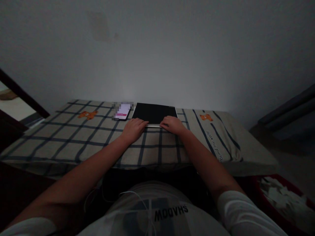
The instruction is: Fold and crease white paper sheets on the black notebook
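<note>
While person sat facing checked cloth (73, 137), left hand (134, 128) and right hand (173, 124) lay flat, fingers loose, gripping nothing, on near edge of dark tablet (154, 113), steadying it. Phone (123, 112) lay just beside, within reach.

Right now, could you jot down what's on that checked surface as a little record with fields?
surface: checked cloth with small orange bear prints
tablet: dark screen, flat at the far edge
left hand: resting at the tablet's near left corner
right hand: resting on its near right edge
phone: lit screen, left of tablet
wall: plain, behind
</note>
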Tool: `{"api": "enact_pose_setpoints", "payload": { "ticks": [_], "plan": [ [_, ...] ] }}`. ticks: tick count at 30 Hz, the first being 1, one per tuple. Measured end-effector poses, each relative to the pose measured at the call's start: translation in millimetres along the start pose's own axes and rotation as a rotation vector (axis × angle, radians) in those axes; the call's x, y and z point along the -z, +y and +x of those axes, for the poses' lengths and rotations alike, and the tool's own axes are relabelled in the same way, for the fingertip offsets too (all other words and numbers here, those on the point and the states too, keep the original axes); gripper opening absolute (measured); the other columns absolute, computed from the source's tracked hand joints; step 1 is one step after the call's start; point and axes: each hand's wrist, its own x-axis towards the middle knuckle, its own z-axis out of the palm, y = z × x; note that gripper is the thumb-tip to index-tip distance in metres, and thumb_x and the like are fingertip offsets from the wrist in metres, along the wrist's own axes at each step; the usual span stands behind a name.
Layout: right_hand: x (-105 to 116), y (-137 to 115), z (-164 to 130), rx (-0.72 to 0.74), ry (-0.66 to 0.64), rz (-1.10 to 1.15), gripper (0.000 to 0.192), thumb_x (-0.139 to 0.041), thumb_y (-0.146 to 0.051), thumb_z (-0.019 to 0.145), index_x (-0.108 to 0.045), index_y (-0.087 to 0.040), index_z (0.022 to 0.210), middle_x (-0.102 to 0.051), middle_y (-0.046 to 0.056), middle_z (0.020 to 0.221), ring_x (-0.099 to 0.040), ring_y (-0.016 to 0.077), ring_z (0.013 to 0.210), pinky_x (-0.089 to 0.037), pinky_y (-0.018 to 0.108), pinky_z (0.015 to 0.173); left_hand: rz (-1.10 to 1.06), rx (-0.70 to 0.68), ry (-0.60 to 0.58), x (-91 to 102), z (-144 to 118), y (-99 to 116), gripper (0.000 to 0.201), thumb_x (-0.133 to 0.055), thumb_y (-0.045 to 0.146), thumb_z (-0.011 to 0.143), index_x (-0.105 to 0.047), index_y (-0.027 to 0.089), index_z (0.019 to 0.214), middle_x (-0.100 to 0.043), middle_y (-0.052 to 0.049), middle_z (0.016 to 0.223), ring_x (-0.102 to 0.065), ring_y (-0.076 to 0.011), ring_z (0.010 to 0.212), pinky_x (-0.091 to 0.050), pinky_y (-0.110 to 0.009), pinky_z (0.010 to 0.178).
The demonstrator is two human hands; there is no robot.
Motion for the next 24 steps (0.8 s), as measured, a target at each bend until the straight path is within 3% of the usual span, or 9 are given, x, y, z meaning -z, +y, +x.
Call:
{"api": "enact_pose_setpoints", "payload": {
  "ticks": [6, 10, 16, 24],
  "plan": [
    [21.4, 0.6, -3.9, -0.142, -0.122, -0.028, 0.027, -0.051, -0.039, 0.09, -0.072, -0.023, 0.098, -0.07, 0.006, 0.097, -0.06, 0.0186, 0.091, -0.039, 0.027, 0.071, -0.006, 0.08, -0.015, 14.7, 8.3, 0.6, 0.03, -0.047, 0.018, 0.087, -0.065, 0.018, 0.111, -0.068, -0.01, 0.101, -0.059, -0.0256, 0.095, -0.043, -0.04, 0.079],
    [31.4, 4.9, -10.5, -0.2, -0.129, 0.011, 0.024, -0.054, -0.036, 0.087, -0.073, -0.022, 0.095, -0.071, 0.005, 0.097, -0.061, 0.0184, 0.089, -0.04, 0.026, 0.069, -0.017, 0.124, 0.014, 21.3, 14.0, 2.5, 0.029, -0.046, 0.021, 0.089, -0.065, 0.02, 0.112, -0.069, -0.008, 0.102, -0.059, -0.0247, 0.097, -0.042, -0.039, 0.08],
    [51.6, 5.7, -16.2, -0.232, -0.024, 0.084, 0.024, -0.052, -0.033, 0.089, -0.073, -0.023, 0.096, -0.072, 0.004, 0.095, -0.063, 0.0186, 0.084, -0.042, 0.027, 0.068, 0.004, 0.172, 0.033, 34.9, 26.8, -1.2, 0.028, -0.044, 0.029, 0.094, -0.064, 0.025, 0.112, -0.07, -0.004, 0.106, -0.059, -0.0229, 0.101, -0.039, -0.038, 0.082],
    [88.3, 7.7, -8.4, -0.223, 0.189, 0.083, 0.027, -0.049, -0.032, 0.091, -0.072, -0.018, 0.097, -0.071, 0.007, 0.098, -0.062, 0.0186, 0.09, -0.042, 0.028, 0.079, 0.029, 0.182, 0.186, 69.4, 55.3, -2.2, 0.026, -0.045, 0.032, 0.094, -0.066, 0.026, 0.108, -0.07, -0.006, 0.101, -0.058, -0.0245, 0.099, -0.035, -0.044, 0.088]
  ]
}}
